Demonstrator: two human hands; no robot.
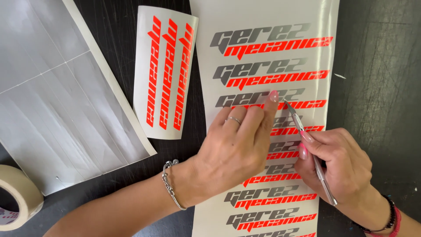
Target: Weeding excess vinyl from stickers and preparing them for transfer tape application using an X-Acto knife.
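Head camera, looking down on a black table (377,66): the left hand (234,147) lies flat, fingers spread, pinning a long decal sheet (263,17) so it cannot slide, while the right hand (342,164) is closed pen-style around a slim weeding tool (309,151), its tip at a grey-and-orange decal mid-sheet. About nine decals show. Left lie one smaller sheet (164,72) with three orange strips, one silver sheet (57,96) and, nearest, one tape roll (17,197).
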